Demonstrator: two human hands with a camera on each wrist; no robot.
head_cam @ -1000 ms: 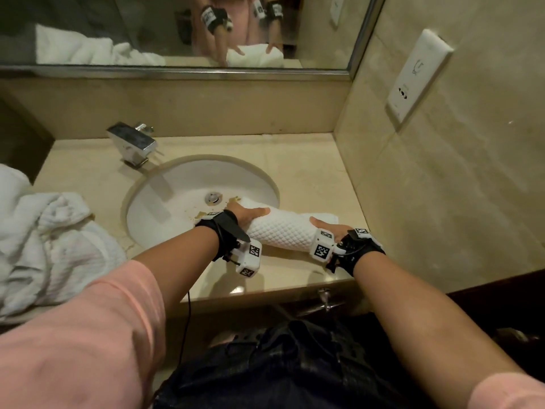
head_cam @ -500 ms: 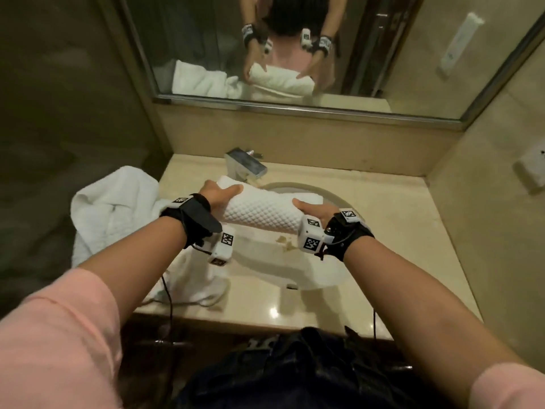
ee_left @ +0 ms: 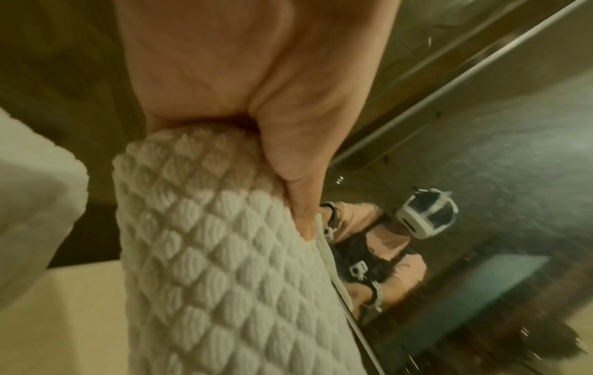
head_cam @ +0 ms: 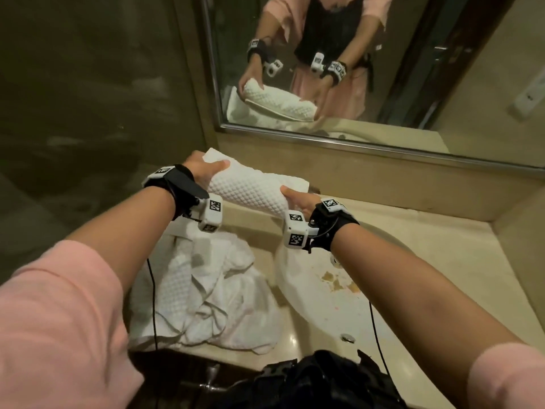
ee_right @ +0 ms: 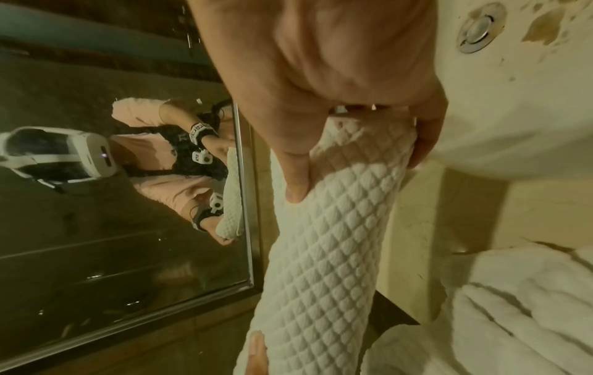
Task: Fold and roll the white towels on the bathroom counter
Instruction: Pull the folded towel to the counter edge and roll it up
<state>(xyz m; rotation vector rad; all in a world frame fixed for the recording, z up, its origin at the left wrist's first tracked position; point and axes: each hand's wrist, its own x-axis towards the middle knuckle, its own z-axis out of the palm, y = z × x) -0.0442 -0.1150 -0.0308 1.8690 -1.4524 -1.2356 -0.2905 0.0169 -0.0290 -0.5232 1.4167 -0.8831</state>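
A rolled white waffle-textured towel (head_cam: 250, 187) hangs in the air over the counter's back left corner, close to the mirror. My left hand (head_cam: 200, 171) grips its left end, thumb on top. My right hand (head_cam: 298, 199) grips its right end. The left wrist view shows my left hand (ee_left: 289, 157) wrapped round the rolled towel (ee_left: 224, 266). In the right wrist view my right hand (ee_right: 337, 132) clamps the rolled towel (ee_right: 327, 253) between thumb and fingers. A heap of unfolded white towels (head_cam: 212, 293) lies on the counter below my left arm.
The beige counter (head_cam: 436, 246) holds a white sink (head_cam: 321, 296) with brown stains near its drain. A mirror (head_cam: 398, 69) runs along the back wall and reflects my hands and the roll. A wall outlet (head_cam: 530, 95) shows in it at right.
Both hands lifted the rolled towel off the counter's front right and carried it up and left across the sink to the back left corner. My head turned left with it.
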